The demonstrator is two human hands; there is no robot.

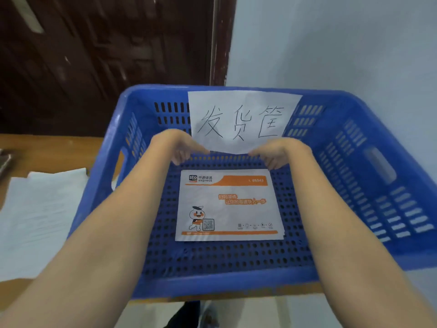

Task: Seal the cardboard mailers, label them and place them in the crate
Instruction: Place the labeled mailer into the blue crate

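Observation:
A white and orange express mailer (227, 207) lies flat, printed side up, on the perforated floor of the blue plastic crate (236, 284). Both my forearms reach into the crate. My left hand (177, 147) hangs over the mailer's far left corner and my right hand (276, 152) over its far right corner. The fingers of both point down, loosely curled, with their tips just at the mailer's far edge. Neither hand visibly grips anything. A white paper sign (241, 119) with handwritten characters hangs on the crate's far wall, behind my hands.
The crate sits on a wooden table (47, 150) and overhangs its near edge. A stack of white papers (40, 214) lies left of the crate, with a dark object (3, 162) at the frame's left edge. A dark wooden door (94, 55) and a pale wall stand behind.

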